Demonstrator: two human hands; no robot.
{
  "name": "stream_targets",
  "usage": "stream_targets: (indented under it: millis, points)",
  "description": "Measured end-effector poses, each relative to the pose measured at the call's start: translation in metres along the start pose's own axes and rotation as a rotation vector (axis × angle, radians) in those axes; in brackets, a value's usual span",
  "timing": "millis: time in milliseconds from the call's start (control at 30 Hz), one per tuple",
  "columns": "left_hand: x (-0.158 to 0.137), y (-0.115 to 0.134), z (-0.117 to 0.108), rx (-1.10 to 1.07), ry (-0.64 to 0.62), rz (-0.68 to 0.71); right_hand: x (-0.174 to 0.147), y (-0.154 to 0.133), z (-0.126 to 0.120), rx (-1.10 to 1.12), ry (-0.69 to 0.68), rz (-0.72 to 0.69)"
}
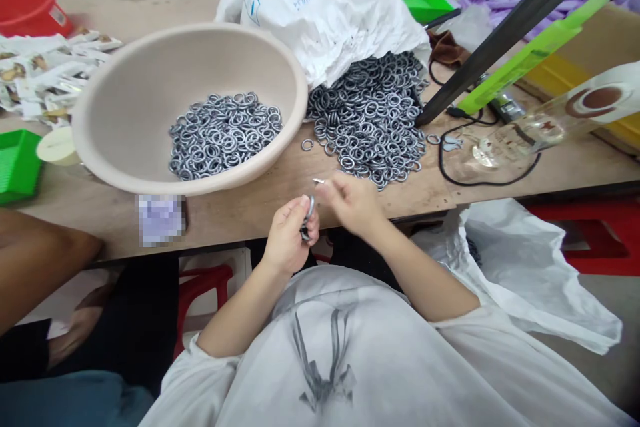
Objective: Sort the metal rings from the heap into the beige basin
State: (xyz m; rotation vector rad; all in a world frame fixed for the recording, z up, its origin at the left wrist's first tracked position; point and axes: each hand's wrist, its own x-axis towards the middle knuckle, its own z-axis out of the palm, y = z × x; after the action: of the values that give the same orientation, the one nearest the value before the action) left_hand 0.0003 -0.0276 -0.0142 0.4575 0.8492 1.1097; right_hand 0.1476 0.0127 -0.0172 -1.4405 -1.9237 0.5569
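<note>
We have on a loose white shirt (240, 387), softly creased. Our short, wide sleeves (213, 367) leave the forearms (237, 313) uncovered. Down the front we carry a grey print (324, 380) of long, ribbon-like strokes with pointed ends. Our left hand (287, 235) and right hand (353, 203) are bare.

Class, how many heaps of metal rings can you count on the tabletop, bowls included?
2: the first heap lies in the beige bowl; the second heap spills from the white sack, which may hide more.
</note>
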Motion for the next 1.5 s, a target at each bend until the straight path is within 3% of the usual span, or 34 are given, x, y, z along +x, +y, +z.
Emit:
stream_targets:
  millis: [67, 100, 233, 400, 500, 600, 667, 733, 767, 833, 900, 1000, 1067, 1167, 1233, 1267, 1300, 1367, 1433, 1500]
  points:
    - [-0.002, 0.0, 0.0, 0.01, -0.039, -0.009, 0.006, 0.006, -0.004, 0.059, 0.055, 0.113]
    - [-0.003, 0.0, 0.0, 0.009, -0.041, -0.009, 0.008, 0.006, -0.006, 0.108, 0.049, 0.098]
    - [0.0, 0.0, 0.0, 0.001, 0.02, 0.026, 0.001, -0.008, -0.004, 0.381, -0.105, -0.087]
    - [0.003, 0.0, -0.002, 0.064, 0.041, 0.027, -0.006, -0.021, 0.006, 0.666, -0.289, 0.061]
    - [-0.003, 0.003, -0.004, 0.123, 0.029, 0.046, 0.006, -0.017, 0.008, 0.705, -0.32, 0.038]
    - [-0.016, 0.022, -0.003, 0.306, -0.019, 0.208, 0.036, -0.004, 0.007, 0.373, -0.191, -0.072]
    - [-0.023, 0.048, -0.001, 0.55, 0.039, 0.515, 0.06, 0.005, 0.007, -0.006, -0.143, -0.113]
    - [-0.02, 0.082, -0.001, 0.846, 0.203, 0.872, 0.081, 0.012, 0.009, -0.345, -0.186, -0.127]
    - [-0.014, 0.1, -0.002, 0.957, 0.269, 0.946, 0.088, 0.014, 0.011, -0.466, -0.225, -0.121]
    - [0.005, 0.131, -0.006, 1.135, 0.376, 0.986, 0.097, 0.016, 0.016, -0.608, -0.288, -0.116]
    - [0.025, 0.152, -0.012, 1.349, 0.393, 0.878, 0.097, 0.016, 0.017, -0.636, -0.31, -0.131]
    - [0.041, 0.161, -0.021, 1.611, 0.445, 0.753, 0.085, 0.022, 0.01, -0.454, -0.25, -0.161]
    - [0.039, 0.157, -0.024, 1.658, 0.497, 0.788, 0.071, 0.026, 0.001, -0.139, -0.175, -0.117]
    - [0.023, 0.135, -0.02, 1.569, 0.486, 1.054, 0.045, 0.024, -0.011, 0.44, -0.095, 0.036]
    - [0.011, 0.107, -0.014, 1.369, 0.364, 1.264, 0.026, 0.016, -0.014, 0.697, -0.067, 0.088]
    - [0.006, 0.089, -0.01, 1.217, 0.297, 1.257, 0.018, 0.011, -0.013, 0.76, -0.041, 0.081]
    - [0.002, 0.07, -0.007, 1.083, 0.182, 1.158, 0.01, 0.006, -0.012, 0.779, -0.013, 0.05]
    - [-0.001, 0.034, -0.001, 0.853, 0.023, 0.731, -0.001, 0.0, -0.006, 0.717, 0.034, -0.071]
    - [0.002, 0.007, 0.002, 0.559, -0.021, 0.42, -0.008, -0.001, 0.0, 0.601, 0.065, -0.21]
    - [0.007, -0.005, 0.001, 0.348, -0.036, 0.246, -0.011, 0.001, 0.004, 0.508, 0.088, -0.295]
